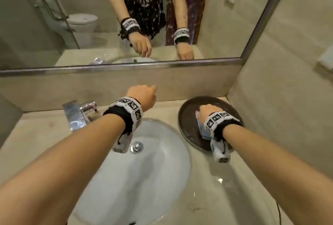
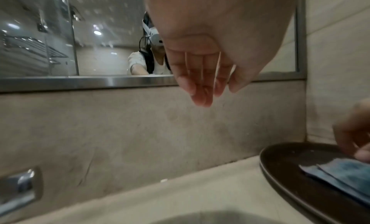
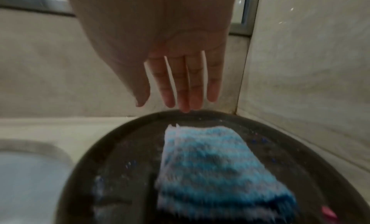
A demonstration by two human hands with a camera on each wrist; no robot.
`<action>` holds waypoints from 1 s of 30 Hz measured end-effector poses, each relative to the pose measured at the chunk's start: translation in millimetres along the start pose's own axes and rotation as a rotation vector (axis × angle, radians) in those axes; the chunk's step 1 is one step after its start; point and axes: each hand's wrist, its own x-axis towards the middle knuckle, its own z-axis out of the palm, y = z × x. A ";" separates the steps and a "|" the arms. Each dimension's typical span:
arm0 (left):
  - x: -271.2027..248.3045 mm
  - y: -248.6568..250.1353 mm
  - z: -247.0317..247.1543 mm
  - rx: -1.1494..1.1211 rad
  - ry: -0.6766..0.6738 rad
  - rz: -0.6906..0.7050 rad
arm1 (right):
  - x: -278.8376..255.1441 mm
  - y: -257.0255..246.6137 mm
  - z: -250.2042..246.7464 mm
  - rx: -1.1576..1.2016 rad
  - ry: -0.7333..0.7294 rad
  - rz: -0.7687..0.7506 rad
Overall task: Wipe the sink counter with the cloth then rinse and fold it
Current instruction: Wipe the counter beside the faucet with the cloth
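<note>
A folded blue-and-white striped cloth lies flat on a dark round tray at the counter's back right corner. My right hand hovers over the cloth's far end with straight, slightly spread fingers and holds nothing; whether the tips touch the cloth I cannot tell. In the head view, the right hand covers most of the cloth on the tray. My left hand hangs empty above the counter behind the white sink, close to the back wall, with its fingers relaxed.
A chrome faucet stands at the sink's back left. A drain plug sits in the basin. The beige counter runs to a side wall just right of the tray. A mirror hangs above the backsplash.
</note>
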 end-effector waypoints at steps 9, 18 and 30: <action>-9.1 3.8 54.6 0.025 -0.043 -0.058 | 42.8 6.6 40.1 -0.104 -0.278 0.193; -24.1 1.6 53.7 -0.020 -0.024 -0.039 | 19.1 8.2 18.5 0.037 -0.083 0.007; -92.8 -63.6 -31.3 -0.241 0.097 -0.099 | -55.1 -129.3 -91.3 0.811 0.156 -0.357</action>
